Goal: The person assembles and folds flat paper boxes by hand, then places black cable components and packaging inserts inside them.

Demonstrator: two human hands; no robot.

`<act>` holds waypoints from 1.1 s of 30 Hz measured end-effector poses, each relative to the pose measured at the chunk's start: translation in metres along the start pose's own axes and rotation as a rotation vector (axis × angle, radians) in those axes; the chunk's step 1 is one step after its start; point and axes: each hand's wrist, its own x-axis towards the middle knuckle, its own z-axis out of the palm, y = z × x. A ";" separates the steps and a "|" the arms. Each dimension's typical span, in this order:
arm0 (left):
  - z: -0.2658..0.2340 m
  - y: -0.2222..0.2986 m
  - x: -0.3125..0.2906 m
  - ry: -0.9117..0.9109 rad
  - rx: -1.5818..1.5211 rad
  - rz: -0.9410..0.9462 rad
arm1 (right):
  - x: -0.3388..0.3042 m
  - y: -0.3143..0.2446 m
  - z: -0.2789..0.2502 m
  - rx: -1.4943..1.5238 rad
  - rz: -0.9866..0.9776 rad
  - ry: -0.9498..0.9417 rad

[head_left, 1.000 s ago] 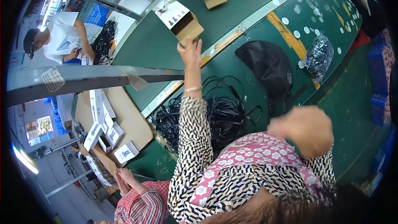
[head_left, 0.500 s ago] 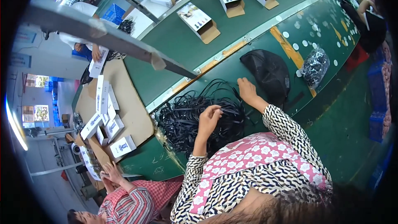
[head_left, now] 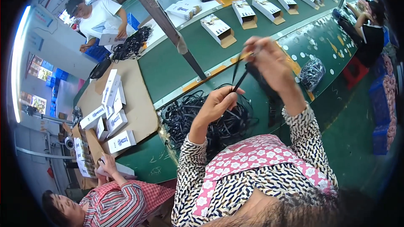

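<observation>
A thin black strap [head_left: 240, 80] is stretched upward between my two hands. My left hand [head_left: 219, 104] pinches its lower part, just above the heap of black straps [head_left: 185, 115] on the green table. Higher up and to the right, my right hand [head_left: 271, 63], smeared by motion, grips the strap's upper part with closed fingers. Behind that hand and wrist lies a black mesh bag [head_left: 261, 80], mostly hidden. A clear plastic bag of dark small items [head_left: 312, 74] rests to its right.
A metal post [head_left: 168, 25] slants down to the table edge. Open white boxes [head_left: 217, 29] line the green belt beyond. White boxes [head_left: 115, 122] lie on a cardboard sheet [head_left: 141, 96] at left. Co-workers are at lower left [head_left: 111, 201], far left [head_left: 103, 14] and far right [head_left: 370, 33].
Both hands have come up from beside the strap heap, the right one farther, with a black strap now between them. The view has shifted, and the boxes on the belt appear farther right.
</observation>
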 end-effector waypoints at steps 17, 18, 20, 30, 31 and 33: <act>0.000 0.104 -0.009 -0.080 0.774 0.254 | -0.020 -0.035 -0.003 -0.081 0.177 0.085; -0.003 0.085 -0.013 0.039 0.825 0.157 | -0.018 -0.030 0.002 -0.060 0.177 0.060; -0.006 0.078 -0.007 0.112 0.863 0.074 | -0.017 -0.019 -0.002 -0.632 0.323 -0.056; -0.018 0.080 -0.016 0.074 0.579 -0.065 | -0.009 0.012 0.050 -0.758 0.477 -0.433; -0.023 0.078 -0.019 0.082 0.514 -0.149 | -0.011 0.017 0.036 -0.714 0.517 -0.428; -0.036 0.047 -0.033 -0.027 0.197 -0.207 | -0.017 0.017 0.019 -0.551 0.524 -0.266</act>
